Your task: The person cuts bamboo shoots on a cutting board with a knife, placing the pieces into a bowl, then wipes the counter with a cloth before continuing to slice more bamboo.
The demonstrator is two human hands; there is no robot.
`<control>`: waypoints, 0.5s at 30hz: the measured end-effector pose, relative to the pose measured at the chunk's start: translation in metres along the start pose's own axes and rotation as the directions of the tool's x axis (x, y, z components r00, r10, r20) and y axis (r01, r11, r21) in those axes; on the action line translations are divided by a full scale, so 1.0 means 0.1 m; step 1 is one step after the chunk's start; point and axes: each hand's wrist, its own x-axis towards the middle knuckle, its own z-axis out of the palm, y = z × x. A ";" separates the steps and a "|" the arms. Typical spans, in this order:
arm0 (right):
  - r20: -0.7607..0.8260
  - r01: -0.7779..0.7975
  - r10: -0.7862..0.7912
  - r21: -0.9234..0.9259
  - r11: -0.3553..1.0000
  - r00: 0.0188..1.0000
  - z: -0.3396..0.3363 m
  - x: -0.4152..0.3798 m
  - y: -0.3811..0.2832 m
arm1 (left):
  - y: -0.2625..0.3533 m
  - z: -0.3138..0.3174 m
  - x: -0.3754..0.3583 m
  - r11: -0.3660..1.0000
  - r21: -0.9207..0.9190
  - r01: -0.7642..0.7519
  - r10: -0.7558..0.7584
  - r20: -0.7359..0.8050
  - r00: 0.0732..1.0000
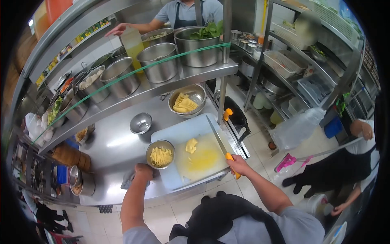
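Steel counter, yellow strips in a metal bowl

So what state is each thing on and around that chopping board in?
Knife, gripped in the right hand
Chopping board, stained yellow
Front bowl, uncovered, holding yellow strips
Small bowl, upright, uncovered
Large bowl, uncovered, holding yellow slices

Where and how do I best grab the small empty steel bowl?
I'd pinch the near-left rim of the small steel bowl, coming from that side with the left hand, thumb inside: it sits upright, rim exposed, while the cutting board and strip-filled bowl crowd its right.
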 end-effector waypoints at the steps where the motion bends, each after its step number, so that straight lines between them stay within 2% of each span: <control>1: 0.014 0.002 -0.002 -0.007 1.000 1.000 -0.02 0.03 0.02 | 0.06 0.00 -0.02 1.000 -0.002 0.023 -0.023 0.034 0.999; 3: 0.009 -0.036 0.035 0.098 0.995 0.999 -0.01 0.08 0.09 | 0.18 0.03 -0.01 0.998 0.014 0.058 -0.059 0.098 0.993; 5: 0.048 -0.036 0.031 0.108 0.994 0.998 -0.06 0.09 0.11 | 0.24 0.02 -0.02 0.995 0.028 0.091 -0.094 0.155 0.983; 7: 0.104 -0.052 0.040 0.117 0.992 0.994 -0.10 0.11 0.11 | 0.25 0.04 -0.08 0.995 -0.032 0.097 -0.095 0.070 0.993; 10: 0.127 -0.084 0.066 0.142 0.986 0.990 -0.11 0.09 0.06 | 0.28 0.01 -0.17 0.991 -0.029 0.129 -0.128 0.040 0.991; 12: 0.154 -0.118 0.096 0.137 0.984 0.983 -0.15 0.09 0.13 | 0.31 0.13 -0.21 0.981 -0.078 0.176 -0.186 -0.131 0.974; 13: 0.095 -0.082 0.069 0.142 0.986 0.993 -0.20 0.14 0.22 | 0.30 0.16 -0.21 0.982 -0.126 0.143 -0.163 -0.165 0.973; 14: 0.066 -0.049 0.040 0.138 0.989 0.997 -0.21 0.21 0.31 | 0.33 -0.01 -0.37 0.983 -0.135 0.128 -0.143 -0.109 0.984; 15: 0.078 -0.046 0.038 0.109 0.993 0.996 -0.27 0.27 0.38 | 0.33 -0.03 -0.43 0.972 -0.189 0.140 -0.164 -0.117 0.980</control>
